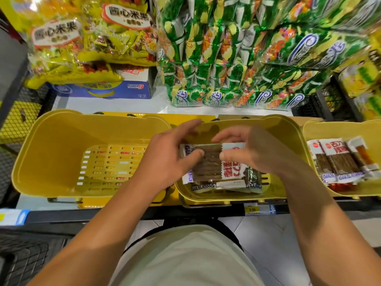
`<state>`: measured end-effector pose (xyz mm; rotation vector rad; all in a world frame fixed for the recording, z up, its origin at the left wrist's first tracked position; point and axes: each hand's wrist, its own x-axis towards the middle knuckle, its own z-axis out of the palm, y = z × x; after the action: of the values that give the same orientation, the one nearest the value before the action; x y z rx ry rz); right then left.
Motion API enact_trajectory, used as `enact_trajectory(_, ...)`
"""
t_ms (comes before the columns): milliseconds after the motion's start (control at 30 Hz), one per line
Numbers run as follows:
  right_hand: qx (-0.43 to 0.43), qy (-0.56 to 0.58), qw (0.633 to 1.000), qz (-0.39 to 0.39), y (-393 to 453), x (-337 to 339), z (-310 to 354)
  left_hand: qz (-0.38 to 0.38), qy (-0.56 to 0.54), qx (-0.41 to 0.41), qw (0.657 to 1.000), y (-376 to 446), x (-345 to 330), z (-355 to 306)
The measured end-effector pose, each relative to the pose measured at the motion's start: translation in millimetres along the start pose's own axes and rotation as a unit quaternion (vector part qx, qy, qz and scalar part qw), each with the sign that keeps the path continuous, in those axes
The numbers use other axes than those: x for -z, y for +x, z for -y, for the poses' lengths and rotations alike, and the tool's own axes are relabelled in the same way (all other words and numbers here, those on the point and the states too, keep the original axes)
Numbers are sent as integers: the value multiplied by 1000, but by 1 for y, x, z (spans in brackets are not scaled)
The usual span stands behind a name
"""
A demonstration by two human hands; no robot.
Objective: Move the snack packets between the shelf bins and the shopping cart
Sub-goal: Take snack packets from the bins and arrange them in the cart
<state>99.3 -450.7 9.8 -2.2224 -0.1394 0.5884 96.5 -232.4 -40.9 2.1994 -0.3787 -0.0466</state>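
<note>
Both my hands hold a small stack of white-and-brown snack packets (pixel 210 164) over the middle yellow shelf bin (pixel 288 133). My left hand (pixel 167 159) grips the stack's left edge, thumb on top. My right hand (pixel 249 151) pinches its right edge. More of these packets (pixel 231 185) lie on the bottom of that bin. The left yellow bin (pixel 47 149) holds nothing. The right yellow bin (pixel 321 129) contains several similar packets (pixel 340 162). A black mesh shopping cart (pixel 24 259) shows at the lower left.
Large green snack bags (pixel 237 58) and yellow snack bags (pixel 86 38) are stacked on the shelf behind the bins, over a blue box (pixel 115 89). A price tag (pixel 252 209) sits on the shelf edge. Black wire baskets (pixel 325 104) flank the shelf.
</note>
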Motion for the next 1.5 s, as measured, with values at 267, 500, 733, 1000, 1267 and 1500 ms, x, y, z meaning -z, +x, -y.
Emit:
enact_trajectory(267,-126,53,987,-85,33,-21,-20,-97,-66,85,989,-6,18,32)
enact_trajectory(500,-79,-282,954,67,71,-62,-47,-137,-149,136,970,-11,19,44)
enact_trajectory(733,-31,-525,848,61,75,-83,-52,-150,-224,165,949,-17,16,42)
enact_trajectory(1000,-127,-170,976,-48,41,-40,-44,-154,-267,189,932,-14,15,32)
enact_trajectory(1267,-61,213,940,-258,-19,6,-28,-105,-243,103,959,-5,6,2)
enact_trajectory(1500,-50,333,877,-342,-37,-6,-24,-14,-308,91,947,5,-27,-36)
